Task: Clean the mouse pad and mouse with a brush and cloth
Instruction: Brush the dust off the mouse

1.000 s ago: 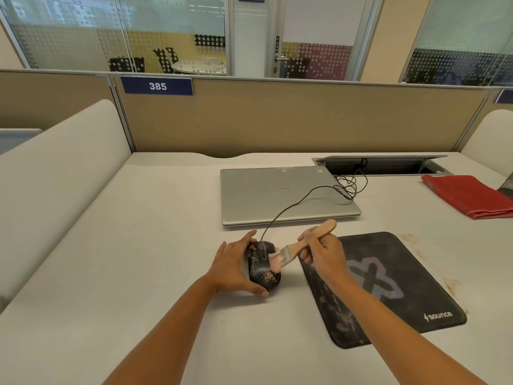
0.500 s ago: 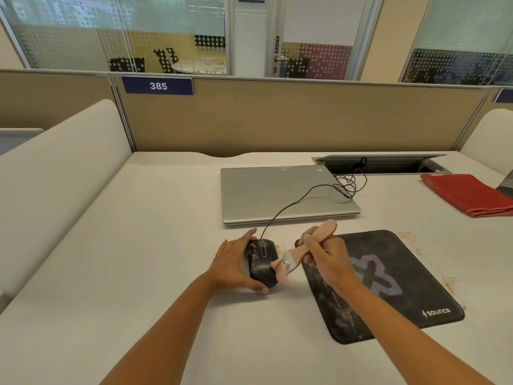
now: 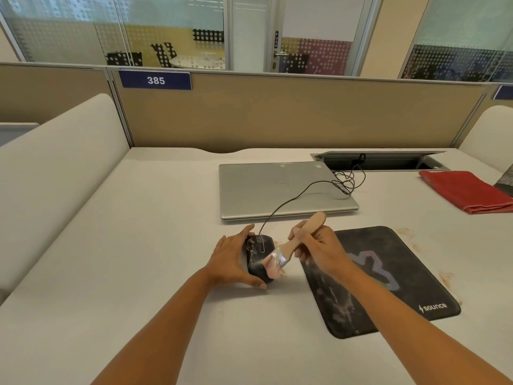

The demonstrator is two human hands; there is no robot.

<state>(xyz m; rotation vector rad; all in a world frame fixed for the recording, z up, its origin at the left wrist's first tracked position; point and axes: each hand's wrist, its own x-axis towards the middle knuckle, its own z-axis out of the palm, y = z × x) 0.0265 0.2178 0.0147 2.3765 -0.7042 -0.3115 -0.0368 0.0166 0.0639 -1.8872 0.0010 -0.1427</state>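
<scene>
Fingers (image 3: 244,232) of the left hand (image 3: 230,257) clasp the mouse (image 3: 256,250); the right hand (image 3: 319,248) grips a paintbrush (image 3: 290,245), bristles apparently on its right flank.

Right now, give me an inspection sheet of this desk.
Surface: white desk, brownish dust right of the mouse pad.
Job's things: mouse dusty, left of the pad; pad smeared; brush bristles on mouse; red cloth folded, far right.
Clutter: closed laptop behind the mouse.
Hands: left hand grips mouse; right hand holds brush.
Cables: mouse cable crosses the laptop into an open desk hatch.
Surroundings: partition with sign 385; glass walls beyond.
</scene>
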